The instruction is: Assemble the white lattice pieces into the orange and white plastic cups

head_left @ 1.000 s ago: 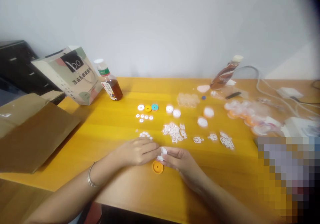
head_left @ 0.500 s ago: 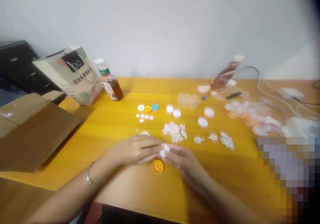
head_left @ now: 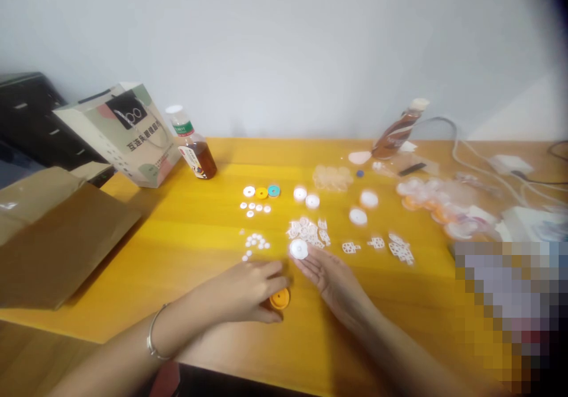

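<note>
My right hand [head_left: 331, 273] holds a white round disc [head_left: 299, 249] by its edge, its face turned up toward me. My left hand [head_left: 255, 290] is at an orange round disc [head_left: 280, 298] with a raised rim and a small centre hole, which lies on the table. Its thumb and fingers are apart on either side of that disc; whether they touch it is unclear. Just beyond my hands are small white round pieces [head_left: 255, 241] and a heap of white openwork pieces [head_left: 306, 229].
White, yellow and teal discs [head_left: 274, 191] lie in a row, with more white discs [head_left: 357, 216] to their right. Two drink bottles [head_left: 197, 151] stand at the back. A paper bag [head_left: 146, 154] and cardboard box [head_left: 80, 231] are left; bagged discs [head_left: 430, 196] and cables lie right.
My left hand has let go of the white disc and moved down to the orange disc. My right hand has raised the white disc slightly and turned its face up.
</note>
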A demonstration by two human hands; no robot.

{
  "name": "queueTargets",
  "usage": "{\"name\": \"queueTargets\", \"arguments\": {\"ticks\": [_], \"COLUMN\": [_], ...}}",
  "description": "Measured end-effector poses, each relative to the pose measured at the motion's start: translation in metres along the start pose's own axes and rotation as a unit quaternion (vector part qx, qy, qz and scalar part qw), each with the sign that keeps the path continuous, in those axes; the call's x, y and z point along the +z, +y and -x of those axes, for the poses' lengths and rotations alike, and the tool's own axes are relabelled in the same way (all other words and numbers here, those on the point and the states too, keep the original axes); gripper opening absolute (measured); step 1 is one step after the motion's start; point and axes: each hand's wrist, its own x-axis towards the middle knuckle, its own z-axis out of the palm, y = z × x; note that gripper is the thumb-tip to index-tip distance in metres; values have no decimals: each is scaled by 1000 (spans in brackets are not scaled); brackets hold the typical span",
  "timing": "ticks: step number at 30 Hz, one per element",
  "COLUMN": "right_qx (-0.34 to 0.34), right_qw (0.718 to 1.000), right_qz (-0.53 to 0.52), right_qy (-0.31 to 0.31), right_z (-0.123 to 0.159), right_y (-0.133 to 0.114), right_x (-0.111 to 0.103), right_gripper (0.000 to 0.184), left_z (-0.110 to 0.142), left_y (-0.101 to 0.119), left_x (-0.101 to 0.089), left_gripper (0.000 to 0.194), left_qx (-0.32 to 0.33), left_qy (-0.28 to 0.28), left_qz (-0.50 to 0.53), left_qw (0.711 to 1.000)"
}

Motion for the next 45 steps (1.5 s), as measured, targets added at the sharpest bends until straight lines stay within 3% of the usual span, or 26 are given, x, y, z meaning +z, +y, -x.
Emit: {"name": "queueTargets", "arguments": {"ticks": [3,5,8,11,14,18,22,29,35,45], "right_qx": [-7,-12,-19,-22,-24,-31,-31,-32,-48,-53], "right_qw": [1000,1000,1000,1000,999,999,999,999,996,995], "right_qz": [-2,-1,-7,-13,-17,-19,-7,30,61,71], "right_qy": [5,7,5,-7,-15,-13,-12,-26,-45,-47], "right_z": [0,0,1,4,7,8,8,11,13,14], "right_y": [0,1,4,6,8,8,8,11,12,14], "right_x": [0,1,2,4,6,8,8,9,11,10], "right_gripper": [15,17,21,23,24,24,26,29,28,26], "left_z": [-3,-6,-10,-15,-17,-19,-18,-17,-17,-16], "left_y": [-5,-11,-20,-25,-26,-26,-24,-10,-8,-7], "left_x": [2,0,1,6,10,12,13,13,18,21], "left_gripper": [23,27,35,34,33,30,31,32,34,32], "left_qx": [-7,-29,-82,-123,-132,-135,-131,-101,-78,-84], "left_qy": [-18,28,110,140,156,163,173,212,227,221], "left_qz": [66,172,358,474,497,480,423,160,51,11], "left_qw": [998,984,923,860,843,852,880,959,969,972]}}
